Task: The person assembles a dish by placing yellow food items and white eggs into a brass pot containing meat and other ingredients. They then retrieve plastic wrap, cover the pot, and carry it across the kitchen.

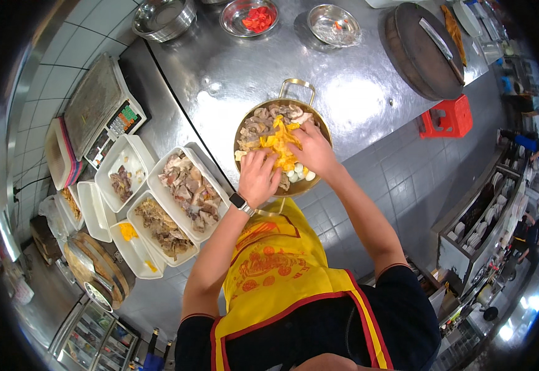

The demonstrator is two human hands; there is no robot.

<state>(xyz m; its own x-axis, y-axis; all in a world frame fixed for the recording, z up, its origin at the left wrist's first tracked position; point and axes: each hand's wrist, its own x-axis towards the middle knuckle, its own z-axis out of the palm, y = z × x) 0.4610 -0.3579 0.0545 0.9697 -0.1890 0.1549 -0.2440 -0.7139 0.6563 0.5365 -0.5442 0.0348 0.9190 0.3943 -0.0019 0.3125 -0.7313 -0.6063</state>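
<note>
A two-handled brass-coloured pan (327, 128) stands at the near edge of the steel table, filled with cut meat (258, 128). Bright yellow pieces of food (280, 137) lie heaped over the middle. Several small white balls, perhaps eggs (300, 172), sit near the pan's close side. From the right, my right hand (312, 150) reaches in with bent fingers closed on some yellow pieces. My left hand (259, 178), below a wristwatch, rests its outstretched fingers on the food at the left; it seems to hold nothing. The palms and some fingertips are hidden.
White tubs of meat (190, 193) stand at the left, beside a scale (99, 108). Metal bowls (249, 17), one with red pieces, are at the back. A knife (437, 40) lies on a round chopping board (408, 59); a red stool (447, 117) stands on the floor.
</note>
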